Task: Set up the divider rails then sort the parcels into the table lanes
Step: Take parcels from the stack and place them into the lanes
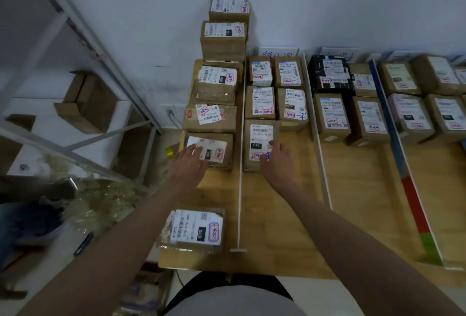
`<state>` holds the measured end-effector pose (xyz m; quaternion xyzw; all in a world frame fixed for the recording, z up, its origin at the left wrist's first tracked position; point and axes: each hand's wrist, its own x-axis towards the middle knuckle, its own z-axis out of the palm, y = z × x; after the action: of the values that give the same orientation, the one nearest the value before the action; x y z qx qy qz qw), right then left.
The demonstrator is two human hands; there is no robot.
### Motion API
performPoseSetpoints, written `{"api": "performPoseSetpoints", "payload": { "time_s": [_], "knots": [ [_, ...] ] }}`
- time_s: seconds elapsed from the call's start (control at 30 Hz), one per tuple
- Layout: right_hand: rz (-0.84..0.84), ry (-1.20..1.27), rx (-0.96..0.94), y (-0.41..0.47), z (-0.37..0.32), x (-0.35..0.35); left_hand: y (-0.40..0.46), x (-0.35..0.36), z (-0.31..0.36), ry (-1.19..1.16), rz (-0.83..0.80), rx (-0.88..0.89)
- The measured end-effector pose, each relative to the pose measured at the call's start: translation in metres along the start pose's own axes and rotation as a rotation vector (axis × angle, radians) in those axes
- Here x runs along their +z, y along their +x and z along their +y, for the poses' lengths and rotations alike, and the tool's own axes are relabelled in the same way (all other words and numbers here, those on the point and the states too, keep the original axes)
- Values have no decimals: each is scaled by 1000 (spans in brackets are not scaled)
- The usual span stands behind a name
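Observation:
A wooden table [282, 214] is split into lanes by a thin white rail [240, 177], a second white rail [320, 154] and a blue-red-green rail [408, 182]. Brown parcels fill the lanes. My left hand [189, 164] rests with straight fingers on a labelled parcel [214, 150] in the leftmost lane. My right hand [276, 158] lies flat on the near edge of a parcel marked 010 [259, 139] in the second lane. Another parcel marked 070 [194, 230] sits near the table's front in the left lane.
Stacked parcels [224, 38] rise at the far end of the left lane against the wall. A metal shelf frame [83, 119] with open cartons stands to the left. Plastic wrap [95, 204] lies on the floor.

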<state>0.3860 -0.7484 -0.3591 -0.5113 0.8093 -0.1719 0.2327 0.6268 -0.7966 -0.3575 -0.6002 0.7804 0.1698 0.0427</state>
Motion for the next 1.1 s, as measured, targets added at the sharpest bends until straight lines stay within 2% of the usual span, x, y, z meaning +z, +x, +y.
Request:
{"api": "performPoseSetpoints", "payload": {
  "time_s": [0.2, 0.27, 0.4, 0.47, 0.63, 0.8, 0.97, 1.03, 1.1],
  "knots": [
    [-96, -52, -160, -47, -34, 45, -57, 16, -53, -40, -63, -76],
    [-222, -66, -211, -59, -41, 63, -74, 26, -71, -48, -141, -111],
    [-629, -89, -185, -78, -53, 90, -98, 41, -97, -86, -367, -118],
    [-717, -126, -191, -85, -55, 97, -102, 43, -102, -167, -399, -131],
    [-639, -162, -188, -90, -56, 102, -91, 47, -95, -251, -380, -140],
    [-514, -196, -108, -95, -47, 102, -72, 45, -74, -272, -195, -93],
    [-486, -181, 13, -102, -40, 104, -82, 60, -58, -419, 59, -261],
    [-506, -175, 55, -104, -40, 107, -89, 65, -59, -572, 78, -381],
    [-541, -148, 73, -107, -43, 111, -97, 71, -61, -688, 7, -457]
  ]
}}
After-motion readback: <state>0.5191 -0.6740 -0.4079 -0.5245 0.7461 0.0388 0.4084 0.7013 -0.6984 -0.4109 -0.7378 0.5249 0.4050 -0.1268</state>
